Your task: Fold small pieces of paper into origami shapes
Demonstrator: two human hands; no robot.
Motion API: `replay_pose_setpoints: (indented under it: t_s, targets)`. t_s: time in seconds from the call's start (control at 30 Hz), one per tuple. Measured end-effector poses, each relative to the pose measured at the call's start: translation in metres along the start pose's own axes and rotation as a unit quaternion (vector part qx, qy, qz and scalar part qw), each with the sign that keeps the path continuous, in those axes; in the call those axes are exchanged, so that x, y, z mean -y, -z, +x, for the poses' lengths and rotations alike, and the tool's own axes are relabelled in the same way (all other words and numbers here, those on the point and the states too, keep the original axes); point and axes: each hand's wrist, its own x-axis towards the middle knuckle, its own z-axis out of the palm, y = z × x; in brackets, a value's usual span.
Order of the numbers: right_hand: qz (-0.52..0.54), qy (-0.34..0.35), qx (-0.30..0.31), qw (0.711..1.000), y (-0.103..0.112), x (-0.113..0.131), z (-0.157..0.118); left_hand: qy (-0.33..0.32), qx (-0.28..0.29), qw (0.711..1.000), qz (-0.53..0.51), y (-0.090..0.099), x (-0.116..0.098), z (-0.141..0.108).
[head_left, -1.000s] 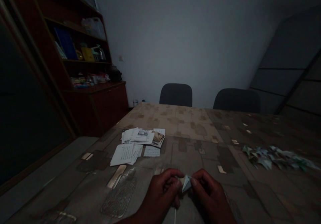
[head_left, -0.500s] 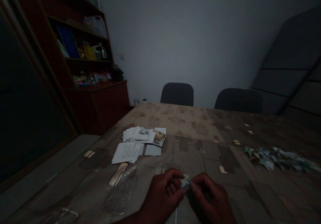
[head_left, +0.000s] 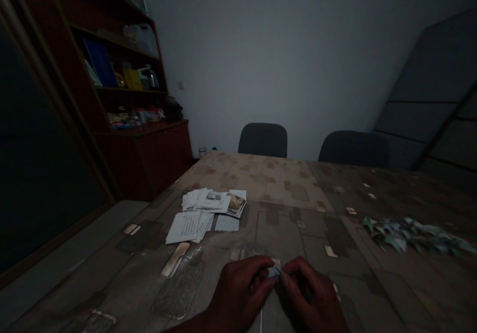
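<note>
Near the front edge of the patterned tablecloth (head_left: 223,258), a small pale blue-white folded paper (head_left: 273,272) is pinched between both hands. My left hand (head_left: 242,291) grips its left side with thumb and forefinger, the other fingers curled. My right hand (head_left: 311,291) is closed on its right side, fingertips almost touching those of the left. Fingers hide much of the paper. On the right of the table lies a heap of folded paper pieces (head_left: 417,236) in pale blue and green.
Printed cards (head_left: 188,226) and a pile of papers with pictures (head_left: 212,200) lie left of centre. Two grey chairs (head_left: 263,139) stand behind the table. A dark red shelf cabinet (head_left: 164,146) holding household items is at the back left.
The fingers have shifted slightly around the small paper, and less of it shows. The right hand has moved a little to the left. The cards and the heap lie as before.
</note>
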Motion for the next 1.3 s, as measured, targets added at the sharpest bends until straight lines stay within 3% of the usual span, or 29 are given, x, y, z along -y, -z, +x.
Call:
replay_pose_setpoints:
  t_s: [0.2, 0.37, 0.93, 1.3]
  targets:
    - [0.046, -0.033, 0.0, 0.998, 0.0, 0.0, 0.002, 0.004, 0.012, 0.999, -0.036, 0.003, -0.007, 0.003]
    - [0.079, -0.048, 0.001, 0.996, -0.001, -0.003, 0.003, 0.057, 0.046, 0.993, -0.095, 0.003, -0.007, 0.002]
    - [0.122, -0.082, 0.006, 0.989, -0.002, -0.004, 0.004, 0.077, 0.053, 0.983, -0.158, 0.001, -0.004, 0.004]
    - [0.146, -0.09, 0.019, 0.985, -0.002, -0.007, 0.004, 0.105, 0.045, 0.957, -0.265, -0.006, 0.007, 0.003]
